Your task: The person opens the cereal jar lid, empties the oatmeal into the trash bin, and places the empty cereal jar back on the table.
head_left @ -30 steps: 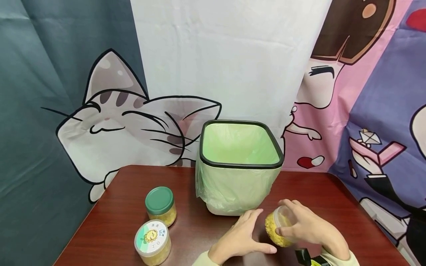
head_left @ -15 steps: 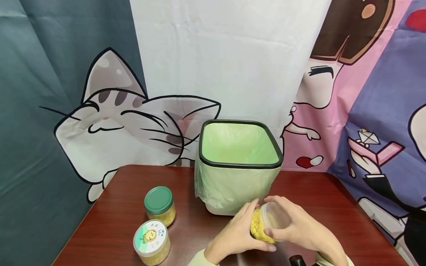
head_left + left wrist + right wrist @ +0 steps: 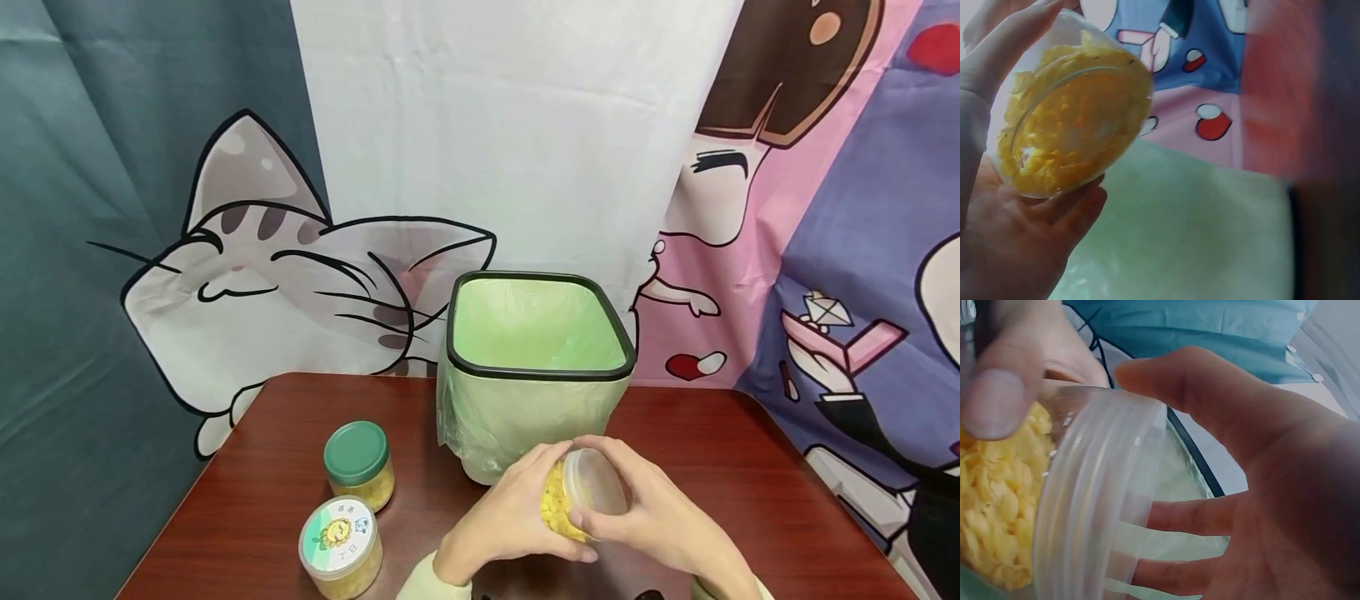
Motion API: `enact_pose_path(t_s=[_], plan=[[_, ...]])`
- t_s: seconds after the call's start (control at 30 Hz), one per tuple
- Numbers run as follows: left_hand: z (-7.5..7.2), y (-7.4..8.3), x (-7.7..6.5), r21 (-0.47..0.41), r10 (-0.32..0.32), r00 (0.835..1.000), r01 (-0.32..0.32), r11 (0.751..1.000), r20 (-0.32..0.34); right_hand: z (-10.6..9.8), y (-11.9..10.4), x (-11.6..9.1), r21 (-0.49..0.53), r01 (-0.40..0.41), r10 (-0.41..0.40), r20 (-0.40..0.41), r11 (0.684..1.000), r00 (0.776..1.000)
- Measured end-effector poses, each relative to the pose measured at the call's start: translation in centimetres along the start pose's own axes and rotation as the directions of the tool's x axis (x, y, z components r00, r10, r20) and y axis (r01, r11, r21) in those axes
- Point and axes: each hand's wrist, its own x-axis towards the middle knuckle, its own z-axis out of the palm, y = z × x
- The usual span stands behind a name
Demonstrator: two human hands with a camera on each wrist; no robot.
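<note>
A clear plastic jar of yellow flakes [image 3: 556,504] is held tilted onto its side, in front of the bin. My left hand [image 3: 504,518] grips the jar's body near its base, thumb below and fingers over the top in the head view. From the other side, my right hand [image 3: 654,518] holds the translucent lid [image 3: 596,483] by its rim, with thumb and fingers around it. In the right wrist view the ridged lid [image 3: 1094,494] sits against the jar's mouth. The left wrist view shows the jar's round bottom [image 3: 1075,125] with flakes behind it.
A bin [image 3: 536,417] with a black rim and pale green liner stands just behind the hands. To the left are a green-lidded jar [image 3: 357,454] and a jar with a sunflower label [image 3: 340,537], both on the brown table [image 3: 247,500]. Printed cloth [image 3: 487,125] hangs behind.
My right hand has brought the tilted jar leftward to the left hand. The left hand, earlier apart from it, has closed around the jar's body. Both have shifted slightly left.
</note>
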Motion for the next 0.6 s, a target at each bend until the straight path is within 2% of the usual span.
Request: enact_pose_path(t_s=[0.2,0.37,0.6], plan=[[-1.3,-0.2,-0.4,0.032,0.021,1.0,-0.021,0.999,0.004,0.9,-0.7,0.2,0.043,-0.019,0.019,0.004,0.999,1.0],[-2.2,-0.6,-0.6,0.024,-0.007,0.999,0.006,1.0,0.047,1.7,-1.3,0.3,0.028,-0.025,0.025,-0.008,0.999,1.0],[-3.1,-1.0,-0.8,0.019,0.013,0.996,-0.015,1.0,0.088,2.5,-1.7,0.7,0.039,-0.054,0.056,-0.045,0.998,0.997]])
